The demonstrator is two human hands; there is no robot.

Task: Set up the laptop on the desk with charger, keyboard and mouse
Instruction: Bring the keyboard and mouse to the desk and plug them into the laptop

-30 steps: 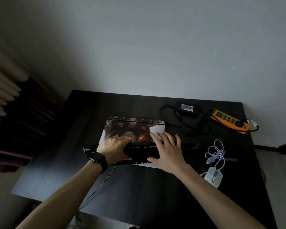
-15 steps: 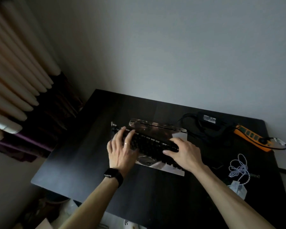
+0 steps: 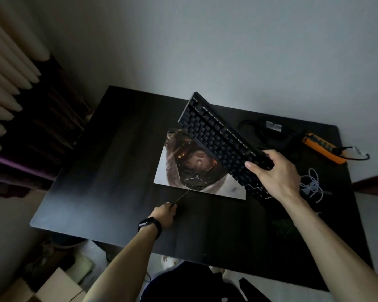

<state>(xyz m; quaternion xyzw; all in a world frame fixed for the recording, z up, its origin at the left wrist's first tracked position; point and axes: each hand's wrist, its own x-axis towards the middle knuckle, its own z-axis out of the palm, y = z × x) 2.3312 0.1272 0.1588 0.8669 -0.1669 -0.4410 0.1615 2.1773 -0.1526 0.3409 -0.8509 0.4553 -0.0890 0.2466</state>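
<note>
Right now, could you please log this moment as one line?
right hand: holds keyboard tilted over closed laptop | left hand: pinches cable

Keyboard [image 3: 218, 136]: black keys, black case; laptop lid [image 3: 179, 171]: printed picture in brown, dark and white tones; desk [image 3: 109, 171]: black with faint wood grain; power strip [image 3: 321, 149]: orange; charger brick [image 3: 273, 127]: black, pale label; coiled cable [image 3: 312, 184]: white; wristband [image 3: 150, 224]: black; curtain [image 3: 4, 83]: cream folds

Counted here: one desk [image 3: 109, 171], one closed laptop [image 3: 179, 168], one black keyboard [image 3: 216, 131] with one thin cable [image 3: 192, 187], one charger brick [image 3: 273, 126], one orange power strip [image 3: 321, 149], one coiled white cord [image 3: 312, 184], one black wristband [image 3: 150, 224].
</note>
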